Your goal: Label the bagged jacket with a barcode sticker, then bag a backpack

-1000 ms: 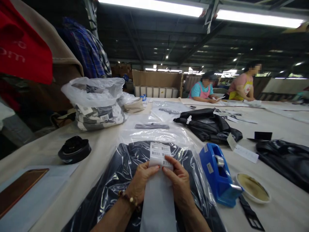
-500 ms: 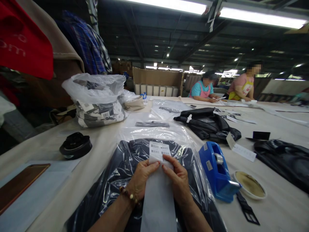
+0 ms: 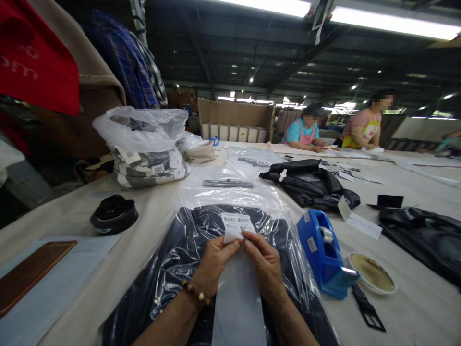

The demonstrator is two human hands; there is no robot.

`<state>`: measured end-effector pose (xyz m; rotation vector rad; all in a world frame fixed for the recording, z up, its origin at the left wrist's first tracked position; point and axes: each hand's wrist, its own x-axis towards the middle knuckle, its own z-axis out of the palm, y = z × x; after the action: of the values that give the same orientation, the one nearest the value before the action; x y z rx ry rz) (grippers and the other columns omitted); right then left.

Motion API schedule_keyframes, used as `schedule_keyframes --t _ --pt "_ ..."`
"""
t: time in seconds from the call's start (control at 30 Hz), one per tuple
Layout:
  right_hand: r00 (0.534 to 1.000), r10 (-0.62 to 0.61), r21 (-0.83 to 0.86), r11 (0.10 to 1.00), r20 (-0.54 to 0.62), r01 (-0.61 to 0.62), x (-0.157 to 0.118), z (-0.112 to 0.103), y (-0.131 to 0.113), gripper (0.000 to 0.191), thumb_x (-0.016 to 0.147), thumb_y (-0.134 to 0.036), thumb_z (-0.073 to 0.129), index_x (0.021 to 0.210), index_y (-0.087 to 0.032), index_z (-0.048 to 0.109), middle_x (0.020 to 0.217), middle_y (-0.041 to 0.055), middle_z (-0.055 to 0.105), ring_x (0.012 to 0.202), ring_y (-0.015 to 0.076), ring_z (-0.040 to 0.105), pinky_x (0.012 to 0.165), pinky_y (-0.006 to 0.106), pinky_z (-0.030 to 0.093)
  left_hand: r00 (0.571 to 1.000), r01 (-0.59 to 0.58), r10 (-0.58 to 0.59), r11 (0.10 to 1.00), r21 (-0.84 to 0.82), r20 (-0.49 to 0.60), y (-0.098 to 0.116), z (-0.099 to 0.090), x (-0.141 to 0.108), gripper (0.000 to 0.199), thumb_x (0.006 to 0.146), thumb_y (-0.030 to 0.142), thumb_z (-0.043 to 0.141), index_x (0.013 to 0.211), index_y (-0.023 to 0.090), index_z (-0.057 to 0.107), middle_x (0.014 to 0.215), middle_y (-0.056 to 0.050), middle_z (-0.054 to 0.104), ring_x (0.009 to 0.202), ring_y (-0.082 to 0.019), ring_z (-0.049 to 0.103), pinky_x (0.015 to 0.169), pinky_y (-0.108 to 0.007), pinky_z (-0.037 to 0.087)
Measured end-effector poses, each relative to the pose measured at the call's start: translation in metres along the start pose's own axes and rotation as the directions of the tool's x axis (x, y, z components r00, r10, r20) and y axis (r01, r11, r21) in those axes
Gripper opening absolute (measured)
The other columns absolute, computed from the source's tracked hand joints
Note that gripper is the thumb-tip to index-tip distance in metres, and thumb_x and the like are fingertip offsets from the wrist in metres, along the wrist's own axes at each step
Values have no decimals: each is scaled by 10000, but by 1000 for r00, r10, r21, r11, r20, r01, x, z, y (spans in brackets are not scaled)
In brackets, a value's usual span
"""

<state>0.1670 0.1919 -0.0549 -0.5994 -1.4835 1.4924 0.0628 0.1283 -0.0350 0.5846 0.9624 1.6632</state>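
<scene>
A long white strip of barcode labels (image 3: 239, 302) runs from the bottom edge up between my two hands, its printed end folded up with several barcodes facing me. My left hand (image 3: 213, 263), with a beaded bracelet at the wrist, pinches the strip's left side between thumb and finger. From the right, my right hand (image 3: 265, 262) pinches the same strip close to the fold, its thumb near the left thumb. Beneath both hands lies a dark folded garment in a clear plastic bag (image 3: 169, 269), flat on the table.
Right of the bag stand a blue tape dispenser (image 3: 322, 254), a round dish (image 3: 372, 274) and a black buckle (image 3: 368, 307). Black bags (image 3: 306, 185) lie beyond. To the left are a coiled black belt (image 3: 114, 215), a phone (image 3: 34, 274) and a stuffed plastic bag (image 3: 144, 144). Two people work farther back.
The printed end of the strip is bent at the fingertips more than before, and my thumbs have come closer together. Both hands still pinch it.
</scene>
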Motion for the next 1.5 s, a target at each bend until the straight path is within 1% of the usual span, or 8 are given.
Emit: schedule_keyframes --t 0.33,0.63,0.8,0.97,1.13,1.23,1.37,1.5 --pt "996 71 96 993 -58 -65 0 2 -1 237 743 -421 666 874 -223 671 886 7 663 814 169 595 735 270 462 1000 -6 6 1000 -2 -7 8 0 -4 410 659 360 759 982 126 663 777 -70 675 622 -167 614 632 -255 490" --pt "999 46 178 983 -14 -43 0 4 1 193 753 -376 677 879 -229 674 908 -8 662 879 163 585 810 265 446 984 -72 68 997 -17 -164 5 -1 3 404 600 395 786 883 129 674 674 -35 653 572 -157 593 518 -220 456" --pt "969 246 456 865 -17 -212 2 4 -3 254 661 -374 760 848 -233 662 811 -24 678 765 149 612 732 268 487 981 -27 13 997 -66 -196 9 2 2 455 522 389 821 856 119 672 686 -41 658 621 -175 614 546 -223 483" --pt "942 332 678 703 -42 -217 11 3 -12 330 545 -359 832 789 -233 650 835 -24 686 757 134 615 762 287 514 969 -19 -16 990 -139 -246 8 4 3 473 462 346 842 826 105 661 667 -52 654 625 -197 626 554 -237 511" --pt "907 417 697 667 -57 -263 15 3 -11 442 516 -516 811 802 -211 668 892 -10 676 855 122 602 738 216 508 941 -29 -32 984 -174 -338 17 -1 7 215 710 228 671 872 90 636 675 -73 651 608 -191 632 601 -273 544" --pt "900 416 576 771 -132 -272 13 4 -7 539 426 -582 818 794 -213 684 858 -9 692 838 133 612 688 205 503 905 -77 16 989 -125 -426 51 -24 6 186 827 211 526 941 91 612 686 -83 650 588 -187 632 615 -306 555" --pt "897 421 485 817 -134 -311 13 6 -2 585 355 -595 831 777 -213 696 823 11 707 812 150 625 675 209 496 813 -129 134 990 50 -566 117 -80 -18 177 846 189 491 965 108 594 676 -68 646 526 -167 609 585 -300 551" --pt "906 413 451 830 -98 -329 13 5 0 576 366 -614 819 767 -217 704 819 18 709 799 156 625 644 207 485 709 2 204 956 292 -675 152 -143 -51 80 784 111 537 835 111 599 589 -42 618 455 -151 560 488 -248 491"
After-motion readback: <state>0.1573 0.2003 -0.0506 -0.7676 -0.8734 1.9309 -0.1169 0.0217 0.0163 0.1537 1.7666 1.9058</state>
